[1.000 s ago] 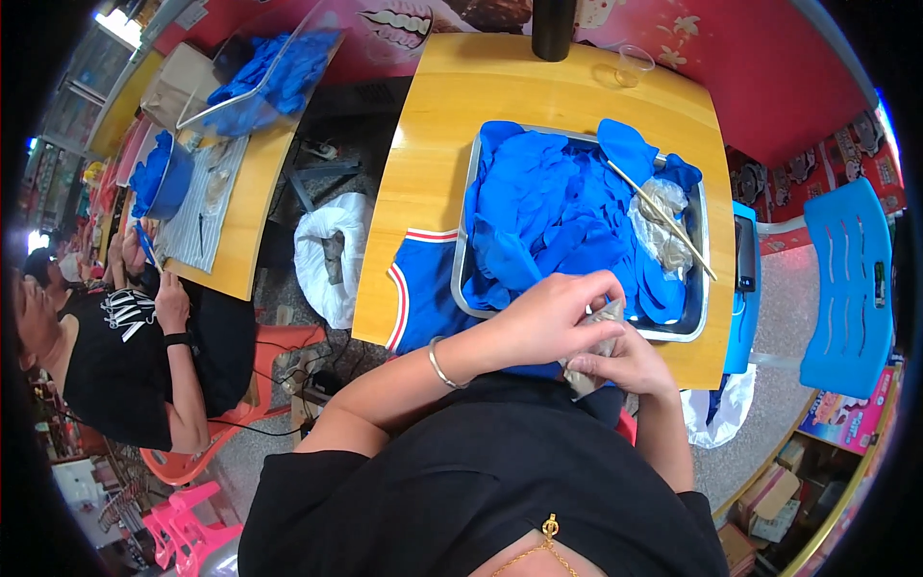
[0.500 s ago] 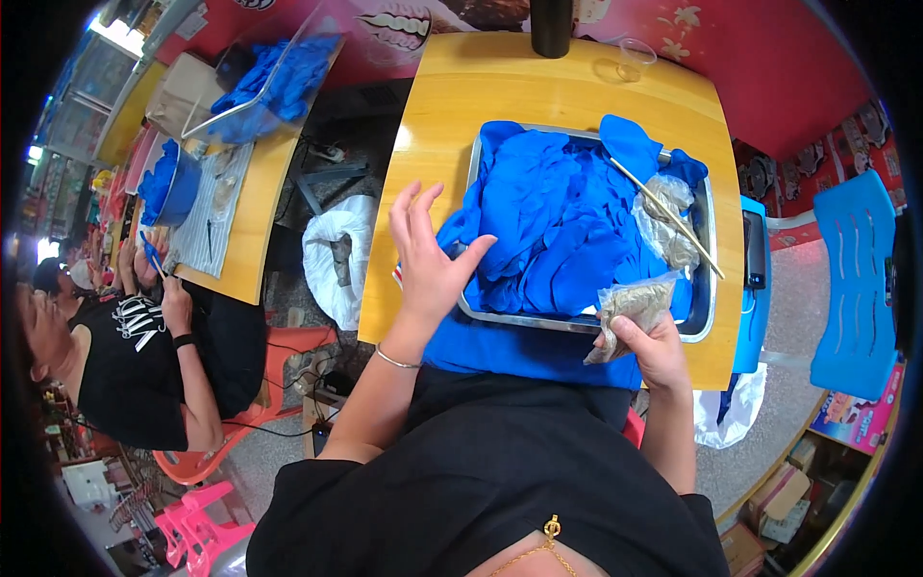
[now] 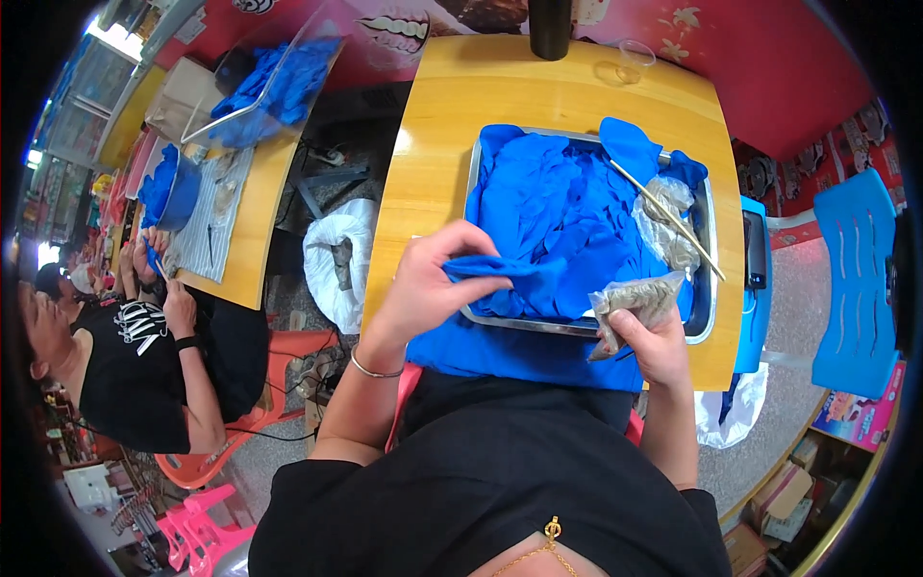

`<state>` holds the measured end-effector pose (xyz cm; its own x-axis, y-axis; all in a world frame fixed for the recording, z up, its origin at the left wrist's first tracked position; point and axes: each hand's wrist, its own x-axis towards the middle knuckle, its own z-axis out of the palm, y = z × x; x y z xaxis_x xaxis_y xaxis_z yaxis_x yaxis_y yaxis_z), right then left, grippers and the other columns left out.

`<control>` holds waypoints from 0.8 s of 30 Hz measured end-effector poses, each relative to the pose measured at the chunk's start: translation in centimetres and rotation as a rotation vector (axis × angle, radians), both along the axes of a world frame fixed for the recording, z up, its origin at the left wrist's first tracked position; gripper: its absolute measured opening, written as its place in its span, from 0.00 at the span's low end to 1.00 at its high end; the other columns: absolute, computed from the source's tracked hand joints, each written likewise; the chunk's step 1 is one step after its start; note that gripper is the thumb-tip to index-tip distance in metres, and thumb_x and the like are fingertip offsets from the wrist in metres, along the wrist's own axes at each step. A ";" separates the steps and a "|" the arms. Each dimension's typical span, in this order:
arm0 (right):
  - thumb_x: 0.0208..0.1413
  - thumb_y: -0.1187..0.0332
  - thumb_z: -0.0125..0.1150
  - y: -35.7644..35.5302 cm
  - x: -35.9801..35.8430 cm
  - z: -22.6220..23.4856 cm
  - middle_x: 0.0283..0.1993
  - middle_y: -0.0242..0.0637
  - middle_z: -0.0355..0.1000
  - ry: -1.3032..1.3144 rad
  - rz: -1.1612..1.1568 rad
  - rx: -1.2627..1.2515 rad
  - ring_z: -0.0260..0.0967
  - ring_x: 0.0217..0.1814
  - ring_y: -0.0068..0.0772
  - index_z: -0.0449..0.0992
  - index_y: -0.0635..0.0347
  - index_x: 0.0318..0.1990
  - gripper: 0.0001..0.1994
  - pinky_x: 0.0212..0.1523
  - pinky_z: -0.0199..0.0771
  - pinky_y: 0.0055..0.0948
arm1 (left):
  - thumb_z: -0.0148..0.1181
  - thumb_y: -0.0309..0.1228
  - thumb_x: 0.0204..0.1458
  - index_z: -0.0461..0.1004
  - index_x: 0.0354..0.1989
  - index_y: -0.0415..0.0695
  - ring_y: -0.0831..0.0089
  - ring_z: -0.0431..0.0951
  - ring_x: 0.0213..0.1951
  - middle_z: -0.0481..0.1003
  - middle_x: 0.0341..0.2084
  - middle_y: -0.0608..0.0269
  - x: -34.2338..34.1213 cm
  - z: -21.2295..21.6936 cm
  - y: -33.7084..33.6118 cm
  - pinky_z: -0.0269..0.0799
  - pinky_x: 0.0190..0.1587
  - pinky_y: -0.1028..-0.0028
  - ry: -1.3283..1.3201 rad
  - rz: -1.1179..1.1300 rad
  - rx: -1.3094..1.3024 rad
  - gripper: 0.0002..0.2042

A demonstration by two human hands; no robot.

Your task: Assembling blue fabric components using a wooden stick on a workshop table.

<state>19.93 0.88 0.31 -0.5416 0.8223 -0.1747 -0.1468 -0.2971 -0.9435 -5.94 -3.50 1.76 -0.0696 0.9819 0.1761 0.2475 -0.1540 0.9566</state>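
My left hand [image 3: 428, 284] pinches a blue fabric piece [image 3: 514, 274] between thumb and fingers, over the near left part of a metal tray [image 3: 708, 303]. Many more flat blue fabric pieces [image 3: 548, 192] lie heaped in that tray. At the tray's near right corner, my right hand [image 3: 659, 348] is closed on a small clear plastic bag [image 3: 642, 300] filled with greyish-brown stuff. I cannot tell exactly what the filling is. Another clear bag of similar stuff [image 3: 678, 245] rests in the tray's right side, with a thin wooden stick [image 3: 663, 213] slanting across it.
A dark cylinder [image 3: 550, 29] and a clear plastic cup [image 3: 635, 58] stand at the yellow table's [image 3: 461, 87] far edge. Blue cloth [image 3: 500, 356] covers my lap. To the left, a co-worker [image 3: 125, 375] sits at another table with a blue bucket [image 3: 183, 192]. A white sack [image 3: 336, 260] stands between the tables.
My left hand was spread above the tray's left edge. It has moved down and right and now pinches a blue fabric piece. My right hand keeps the bag, barely moved.
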 end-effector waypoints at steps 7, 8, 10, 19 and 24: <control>0.46 0.78 0.60 0.6 -1.0 3.2 0.29 0.34 0.72 -0.104 0.133 0.187 0.69 0.27 0.21 0.75 0.68 0.33 0.06 0.26 0.67 0.19 | 0.65 0.22 0.39 0.73 0.34 0.42 0.81 0.73 0.27 0.73 0.27 0.68 1.7 0.4 0.4 0.64 0.26 0.84 0.027 -0.264 -0.016 0.12; 0.46 0.78 0.60 0.6 -1.0 3.1 0.29 0.34 0.72 -0.105 0.131 0.187 0.69 0.27 0.21 0.75 0.68 0.33 0.06 0.26 0.67 0.19 | 0.64 0.22 0.40 0.72 0.36 0.42 0.82 0.72 0.26 0.73 0.27 0.69 1.8 0.4 0.5 0.63 0.26 0.84 -0.007 -0.272 -0.051 0.13; 0.44 0.79 0.61 0.6 -1.0 3.1 0.30 0.37 0.73 -0.241 0.162 0.474 0.71 0.28 0.26 0.76 0.68 0.33 0.07 0.29 0.70 0.22 | 0.64 0.22 0.41 0.72 0.37 0.42 0.83 0.71 0.26 0.72 0.28 0.69 1.8 0.4 0.6 0.63 0.26 0.84 -0.040 -0.280 -0.086 0.13; 0.41 0.78 0.63 -0.3 -1.6 2.8 0.29 0.38 0.74 -0.405 0.101 0.485 0.73 0.30 0.26 0.76 0.64 0.34 0.09 0.31 0.71 0.23 | 0.53 0.16 0.46 0.65 0.48 0.40 0.81 0.72 0.29 0.71 0.30 0.63 2.7 -0.7 0.7 0.67 0.32 0.81 -0.169 -0.312 -0.109 0.19; 0.39 0.78 0.63 -0.3 -2.3 2.4 0.32 0.39 0.75 -0.371 0.044 0.590 0.73 0.31 0.27 0.75 0.64 0.30 0.07 0.31 0.71 0.23 | 0.50 0.15 0.44 0.64 0.50 0.40 0.76 0.74 0.36 0.72 0.32 0.60 3.2 -0.5 0.7 0.69 0.39 0.78 -0.164 -0.311 -0.027 0.21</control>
<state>17.66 0.55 2.69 -0.5676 0.8153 0.1147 0.2167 0.2824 -0.9345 -2.77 -2.77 1.22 0.2087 0.9646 0.1613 0.0354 -0.1723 0.9844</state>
